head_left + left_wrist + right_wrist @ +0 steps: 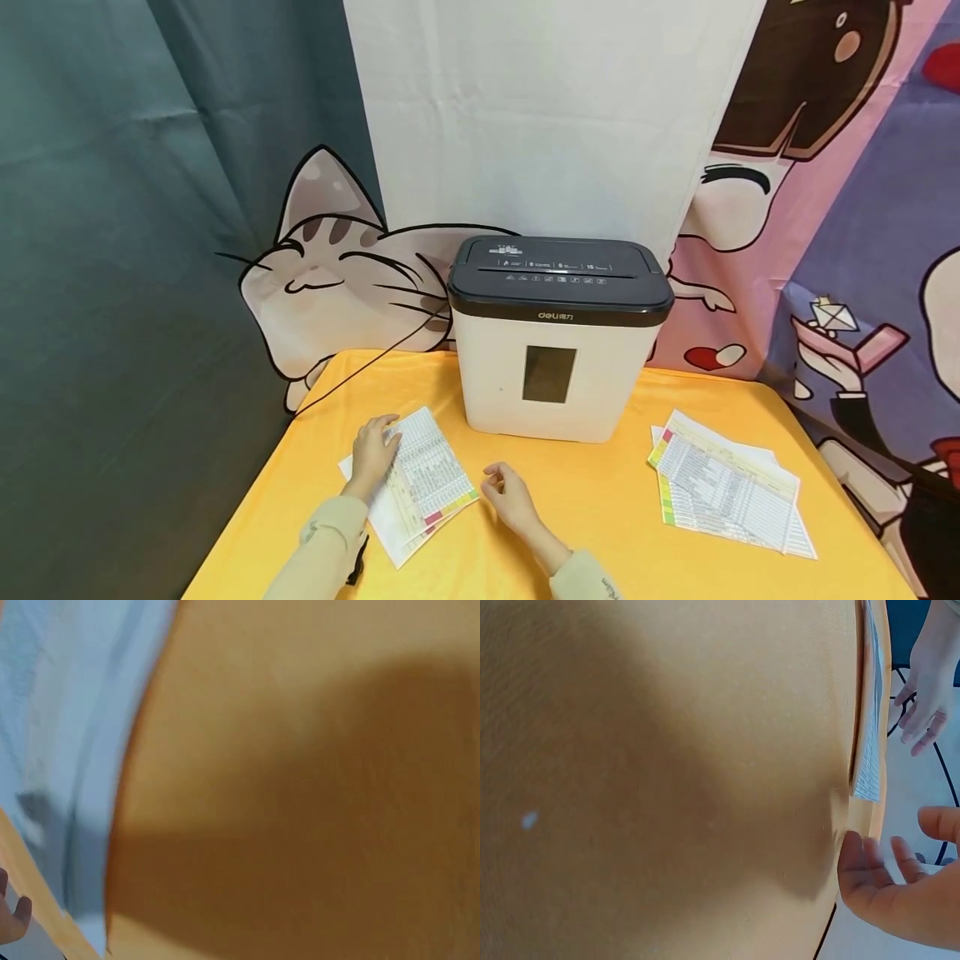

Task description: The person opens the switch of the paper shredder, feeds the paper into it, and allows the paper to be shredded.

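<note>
Several printed sheets (432, 467) with tables and coloured corner blocks lie overlapped on the left part of the orange cloth. My left hand (375, 450) is over their left edge, fingers reaching across the top sheet and holding nothing I can see. Just right of the sheets, my right hand (512, 497) hovers with loosely bent fingers and nothing between them. In the right wrist view the right hand (900, 892) appears at the lower right, with the sheets' edge (868, 750) above it and the left hand (928, 705) beyond.
A white paper shredder (495, 375) with a dark slotted lid (562, 260) stands at the back middle. More printed sheets (731, 483) lie at the right. A small black object (357, 564) is beside my left forearm. A printed cloth backdrop (555, 108) hangs behind the table.
</note>
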Motion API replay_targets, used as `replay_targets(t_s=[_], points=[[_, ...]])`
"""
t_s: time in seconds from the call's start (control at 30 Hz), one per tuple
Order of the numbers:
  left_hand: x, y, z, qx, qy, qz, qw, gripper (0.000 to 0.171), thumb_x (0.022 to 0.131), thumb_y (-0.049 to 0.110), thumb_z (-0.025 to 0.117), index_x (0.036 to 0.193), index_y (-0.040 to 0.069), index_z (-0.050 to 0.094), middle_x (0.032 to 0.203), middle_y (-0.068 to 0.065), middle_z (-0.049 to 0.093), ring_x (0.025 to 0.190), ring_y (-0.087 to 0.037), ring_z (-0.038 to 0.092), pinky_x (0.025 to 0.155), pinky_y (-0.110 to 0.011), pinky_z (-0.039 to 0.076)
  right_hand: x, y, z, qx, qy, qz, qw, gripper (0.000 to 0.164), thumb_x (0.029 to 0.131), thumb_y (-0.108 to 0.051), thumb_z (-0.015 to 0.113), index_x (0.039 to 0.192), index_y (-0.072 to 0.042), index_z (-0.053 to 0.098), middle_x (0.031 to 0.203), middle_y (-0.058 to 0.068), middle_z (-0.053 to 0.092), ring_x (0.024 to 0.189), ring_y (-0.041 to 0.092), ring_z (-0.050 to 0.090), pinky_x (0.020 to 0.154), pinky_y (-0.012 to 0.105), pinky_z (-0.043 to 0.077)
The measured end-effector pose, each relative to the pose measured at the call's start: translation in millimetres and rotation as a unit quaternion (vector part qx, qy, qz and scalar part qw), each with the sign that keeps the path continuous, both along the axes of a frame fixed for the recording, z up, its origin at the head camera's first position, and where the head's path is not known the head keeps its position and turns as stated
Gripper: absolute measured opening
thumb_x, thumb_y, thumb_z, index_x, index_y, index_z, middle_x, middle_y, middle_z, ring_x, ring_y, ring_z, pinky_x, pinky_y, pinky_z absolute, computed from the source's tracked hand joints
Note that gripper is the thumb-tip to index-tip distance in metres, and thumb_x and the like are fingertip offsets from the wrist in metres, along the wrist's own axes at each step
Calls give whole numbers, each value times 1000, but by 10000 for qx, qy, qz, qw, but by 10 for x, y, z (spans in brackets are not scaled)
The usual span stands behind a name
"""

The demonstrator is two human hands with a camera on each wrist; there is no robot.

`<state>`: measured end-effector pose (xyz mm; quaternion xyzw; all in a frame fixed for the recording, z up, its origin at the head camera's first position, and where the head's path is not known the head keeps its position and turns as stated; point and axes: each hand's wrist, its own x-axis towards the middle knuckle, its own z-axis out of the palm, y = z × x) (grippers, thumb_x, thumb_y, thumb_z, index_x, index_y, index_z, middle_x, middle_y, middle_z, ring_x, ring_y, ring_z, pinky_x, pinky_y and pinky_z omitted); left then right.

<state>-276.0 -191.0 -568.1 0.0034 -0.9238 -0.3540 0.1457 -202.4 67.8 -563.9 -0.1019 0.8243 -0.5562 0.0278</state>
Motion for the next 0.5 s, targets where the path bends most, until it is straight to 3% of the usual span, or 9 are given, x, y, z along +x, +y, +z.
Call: replay_targets(t_s=[0.1, 0.23, 0.4, 0.5], points=[[15, -67, -3, -440, -77, 12, 9990, 39, 82, 9, 70, 119, 2, 60, 117, -24, 61, 107, -44, 55, 88, -59, 43, 9, -6, -10, -126, -227, 40, 9997, 27, 90, -3, 58, 111, 12, 52, 93, 15, 54, 75, 13, 47, 56, 17, 41], [38, -132, 55, -875, -472, -127, 9950, 50, 83, 14, 71, 127, -2, 54, 123, -28, 56, 111, -48, 52, 88, -61, 42, 1, 6, 7, -545, -646, 63, 9964, 31, 91, -2, 55, 115, 15, 48, 98, 21, 53, 79, 17, 49, 57, 20, 44], [43, -122, 137, -1435, -1368, -356, 9795, 62, 86, 24, 68, 134, -7, 44, 132, -32, 47, 118, -53, 44, 92, -66, 37, -23, 29, 28, -1134, -1311, 55, 9848, 34, 93, -2, 50, 120, 17, 43, 104, 26, 54, 81, 21, 55, 64, 32, 49], [28, -86, 142, -1559, -1753, -346, 9715, 66, 86, 27, 67, 135, -8, 42, 135, -31, 44, 122, -52, 40, 95, -68, 33, -34, 35, 31, -1189, -1463, 64, 9821, 35, 94, -3, 49, 121, 17, 42, 108, 29, 54, 79, 22, 55, 65, 35, 49]])
